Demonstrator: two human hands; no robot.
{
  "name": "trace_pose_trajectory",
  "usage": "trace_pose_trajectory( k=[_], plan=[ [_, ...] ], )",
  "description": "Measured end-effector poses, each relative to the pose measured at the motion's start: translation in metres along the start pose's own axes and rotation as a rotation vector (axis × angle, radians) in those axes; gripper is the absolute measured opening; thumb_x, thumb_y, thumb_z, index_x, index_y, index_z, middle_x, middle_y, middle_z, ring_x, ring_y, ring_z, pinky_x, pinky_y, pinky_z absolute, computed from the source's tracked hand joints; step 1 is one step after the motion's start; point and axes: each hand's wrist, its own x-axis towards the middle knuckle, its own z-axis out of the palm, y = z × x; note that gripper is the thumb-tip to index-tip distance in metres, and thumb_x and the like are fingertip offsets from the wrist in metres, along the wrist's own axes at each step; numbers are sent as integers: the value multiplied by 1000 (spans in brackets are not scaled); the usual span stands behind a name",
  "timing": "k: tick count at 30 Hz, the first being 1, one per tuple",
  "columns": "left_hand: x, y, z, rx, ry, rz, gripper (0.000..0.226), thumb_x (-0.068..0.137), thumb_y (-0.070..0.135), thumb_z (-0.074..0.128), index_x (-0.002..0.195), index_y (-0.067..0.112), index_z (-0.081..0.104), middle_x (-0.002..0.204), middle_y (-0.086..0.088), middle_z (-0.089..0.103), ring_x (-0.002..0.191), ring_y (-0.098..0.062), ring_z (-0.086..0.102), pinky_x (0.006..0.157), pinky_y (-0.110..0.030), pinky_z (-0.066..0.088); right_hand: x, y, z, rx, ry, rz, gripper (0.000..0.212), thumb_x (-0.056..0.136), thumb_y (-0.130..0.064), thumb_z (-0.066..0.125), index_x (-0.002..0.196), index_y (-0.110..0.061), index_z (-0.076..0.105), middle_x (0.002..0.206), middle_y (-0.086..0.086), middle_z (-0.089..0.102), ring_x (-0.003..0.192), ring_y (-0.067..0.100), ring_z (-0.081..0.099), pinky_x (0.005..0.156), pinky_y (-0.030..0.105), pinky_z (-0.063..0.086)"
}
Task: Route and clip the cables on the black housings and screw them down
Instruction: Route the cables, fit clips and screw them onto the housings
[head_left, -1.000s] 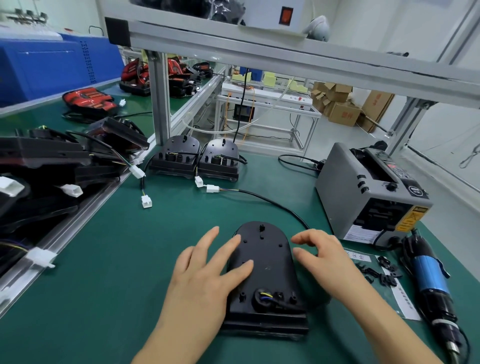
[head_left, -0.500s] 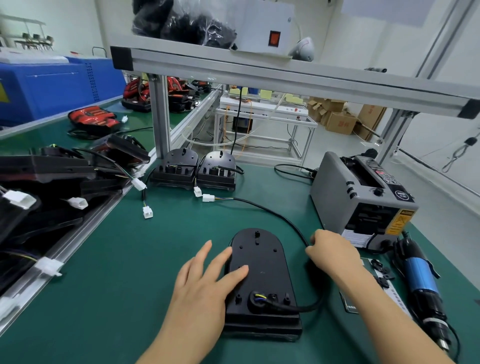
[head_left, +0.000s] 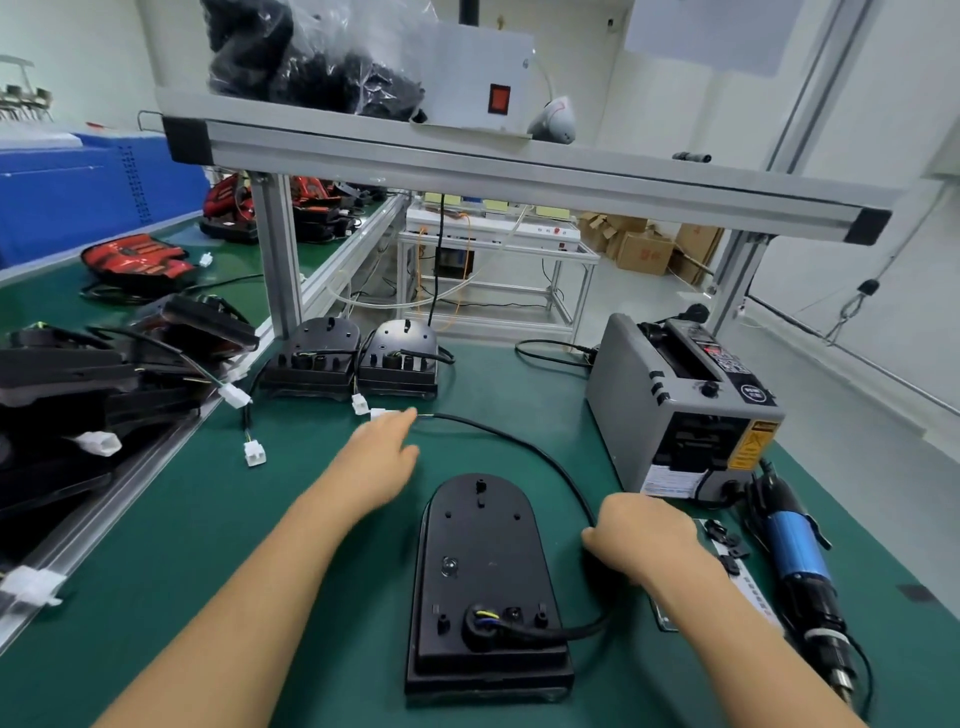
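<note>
A black housing (head_left: 485, 582) lies flat on the green mat in front of me. Its black cable (head_left: 540, 456) leaves the near end, loops round the right side and runs far-left to a white connector (head_left: 378, 413). My left hand (head_left: 382, 457) reaches out over the mat with straight fingers, its tips at that connector. My right hand (head_left: 641, 535) is curled round the cable just right of the housing. Small black clips (head_left: 724, 543) lie on a paper strip to the right, beside a blue electric screwdriver (head_left: 797, 561).
Two more housings (head_left: 322, 358) (head_left: 400, 358) stand at the back by an aluminium post (head_left: 280, 254). A grey tape dispenser (head_left: 680, 405) sits at the right. Stacked black parts with white plugs (head_left: 98, 395) fill the left conveyor. A shelf beam (head_left: 467, 171) crosses overhead.
My left hand has left the housing and stretched forward to the white connector. My right hand stayed on the cable beside the housing. My view has tilted up.
</note>
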Motion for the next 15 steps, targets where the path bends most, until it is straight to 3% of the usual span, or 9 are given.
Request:
trace_pose_trajectory(
  k=[3, 7, 11, 15],
  plan=[
    [37, -1, 6, 303, 29, -23, 55, 99, 22, 42, 149, 12, 21, 153, -7, 26, 136, -28, 28, 108, -41, 31, -12, 3, 0, 11, -45, -12, 31, 89, -36, 45, 64, -19, 37, 99, 4, 66, 94, 24, 63, 69, 26, 40],
    [63, 0, 16, 667, 65, 64, 51, 98, 18, 39, 147, 14, 24, 146, -4, 38, 126, -26, 35, 97, -36, 34, -26, 11, 8, 101, -99, -7, 31, 88, -39, 43, 65, -18, 39, 79, 4, 63, 89, 23, 65, 75, 27, 48],
    [69, 6, 24, 829, 50, 134, 28, 94, 15, 48, 119, 16, 57, 117, -2, 58, 115, -25, 39, 88, -32, 32, -33, 17, 18, 212, -108, -3, 33, 85, -41, 43, 64, -16, 44, 62, 3, 61, 73, 19, 69, 74, 27, 53],
    [66, 16, 16, 788, 112, 117, 22, 88, 7, 48, 105, 13, 61, 108, -3, 59, 107, -25, 45, 83, -33, 33, -35, 19, 22, 302, -97, 7, 31, 84, -38, 46, 61, -17, 40, 67, 6, 64, 74, 20, 69, 61, 25, 45]
  ],
)
